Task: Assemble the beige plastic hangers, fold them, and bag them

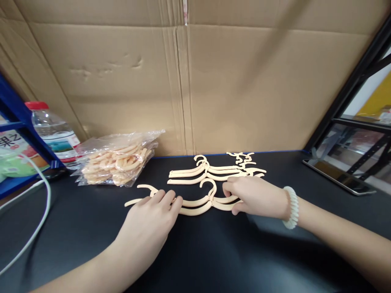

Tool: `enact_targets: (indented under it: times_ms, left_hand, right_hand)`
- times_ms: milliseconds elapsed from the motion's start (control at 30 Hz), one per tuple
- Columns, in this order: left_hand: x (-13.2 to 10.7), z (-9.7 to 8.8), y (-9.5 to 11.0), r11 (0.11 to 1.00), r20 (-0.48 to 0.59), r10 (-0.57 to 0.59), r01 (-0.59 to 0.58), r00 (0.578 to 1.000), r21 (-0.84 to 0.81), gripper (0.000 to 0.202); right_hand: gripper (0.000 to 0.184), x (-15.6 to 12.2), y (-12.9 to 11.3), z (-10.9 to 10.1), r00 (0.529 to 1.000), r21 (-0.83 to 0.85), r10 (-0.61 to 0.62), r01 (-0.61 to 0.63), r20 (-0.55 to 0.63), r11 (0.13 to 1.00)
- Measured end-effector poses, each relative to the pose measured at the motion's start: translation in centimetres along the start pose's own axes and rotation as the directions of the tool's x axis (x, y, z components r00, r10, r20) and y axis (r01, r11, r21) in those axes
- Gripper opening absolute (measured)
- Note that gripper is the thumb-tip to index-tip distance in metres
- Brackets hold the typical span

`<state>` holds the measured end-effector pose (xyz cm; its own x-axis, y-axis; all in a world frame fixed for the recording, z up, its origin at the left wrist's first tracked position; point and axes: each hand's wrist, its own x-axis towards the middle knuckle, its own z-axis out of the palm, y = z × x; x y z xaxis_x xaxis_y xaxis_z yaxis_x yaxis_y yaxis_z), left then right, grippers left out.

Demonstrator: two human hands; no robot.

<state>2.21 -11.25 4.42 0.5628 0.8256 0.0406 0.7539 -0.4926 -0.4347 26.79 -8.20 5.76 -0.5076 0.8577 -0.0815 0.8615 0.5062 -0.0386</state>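
Observation:
A small stack of cream plastic hangers (198,202) lies on the black table (214,252) between my hands. My left hand (152,217) rests on the stack's left arm, fingers pressed together over it. My right hand (253,195), with a white coiled band at the wrist, grips the stack's right arm between thumb and fingers. A single hanger (143,194) lies just left of the stack, partly under my left fingers. Behind, a second pile of hangers (210,171) lies flat, with a few small hook pieces (242,158) at its far right.
A clear plastic bag of more hangers (117,160) sits at the back left. A water bottle (51,132) and a blue rack (15,118) stand at far left, with a white cable (39,215). A cardboard wall rises behind. A black frame (354,106) stands right.

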Motion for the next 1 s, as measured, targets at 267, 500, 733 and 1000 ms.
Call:
enact_targets:
  times_ms: [267, 500, 733, 1000]
  left_hand:
    - [-0.6, 0.3, 1.0, 0.998, -0.016, 0.049, -0.048, 0.999, 0.033, 0.047]
    - [-1.5, 2.0, 2.5, 0.953, -0.335, 0.258, -0.297, 0.906, -0.068, 0.039]
    - [-0.2, 2.4, 1.5, 0.954, -0.318, 0.211, -0.266, 0.924, -0.14, 0.046]
    - [0.6, 3.6, 0.5, 0.888, -0.481, 0.243, -0.393, 0.842, -0.239, 0.037]
  right_hand:
    - [0.018, -0.2, 0.7, 0.1, 0.998, -0.027, 0.024, -0.022, 0.062, 0.999]
    - [0.017, -0.3, 0.4, -0.3, 0.994, -0.112, 0.066, -0.056, 0.091, 0.992]
    - [0.017, -0.1, 0.6, -0.2, 0.994, -0.06, 0.052, -0.046, 0.101, 0.997]
    - [0.02, 0.4, 1.8, -0.4, 0.982, -0.056, 0.118, -0.111, 0.145, 0.992]
